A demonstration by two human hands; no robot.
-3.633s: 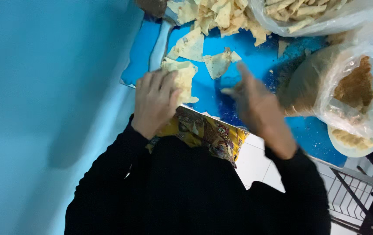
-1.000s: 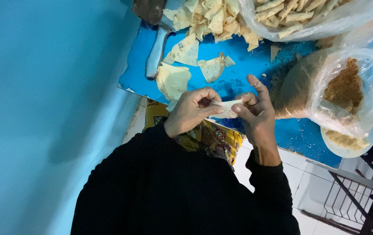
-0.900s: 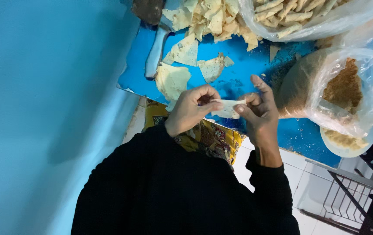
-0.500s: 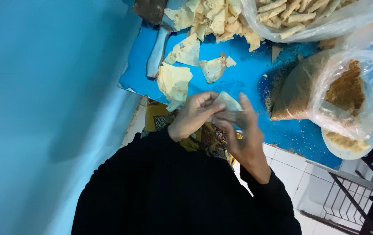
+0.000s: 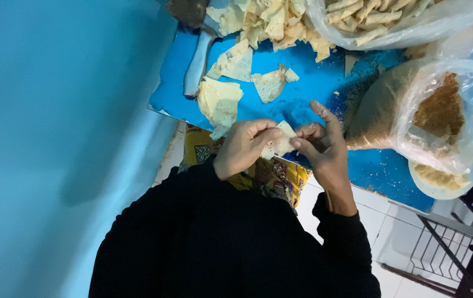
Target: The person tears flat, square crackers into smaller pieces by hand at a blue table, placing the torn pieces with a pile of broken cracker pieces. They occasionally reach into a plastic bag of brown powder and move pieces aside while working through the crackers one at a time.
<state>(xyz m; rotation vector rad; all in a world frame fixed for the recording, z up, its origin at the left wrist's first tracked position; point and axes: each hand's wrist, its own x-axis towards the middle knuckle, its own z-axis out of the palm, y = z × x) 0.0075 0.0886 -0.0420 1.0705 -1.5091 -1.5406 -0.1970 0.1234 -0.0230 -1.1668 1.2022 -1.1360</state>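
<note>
Hands meet over the near edge of a blue table (image 5: 324, 83): the left hand (image 5: 246, 148) and the right hand (image 5: 320, 149) pinch a small pale wrapper (image 5: 281, 142) between them, thumbs and fingertips closed on its edges. The wrapper is folded to a rough triangle, held just above the table's edge and over a patterned yellow cloth (image 5: 272, 177) below. The right hand's forefinger points up and away from the fold while its other fingers curl in. Black sleeves (image 5: 236, 243) cover both arms to the wrist.

On the table, just beyond the left hand, lies a stack of wrappers (image 5: 220, 102), one corner hanging over the edge. Another folded sheet (image 5: 233, 62) and a torn piece (image 5: 271, 84) lie farther in. A knife (image 5: 196, 60) with a pale handle rests beside them at the left side. A heap of folded pieces (image 5: 272, 22) fills the far end, next to a clear bag (image 5: 391, 19) holding more. To the right, a second clear bag (image 5: 440, 110) holds brown crumbly filling and sits in a white bowl (image 5: 440, 185); crumbs speckle the table near it. A blue wall (image 5: 54, 138) runs along the left, and a metal rack (image 5: 446, 248) stands on white floor tiles at lower right.
</note>
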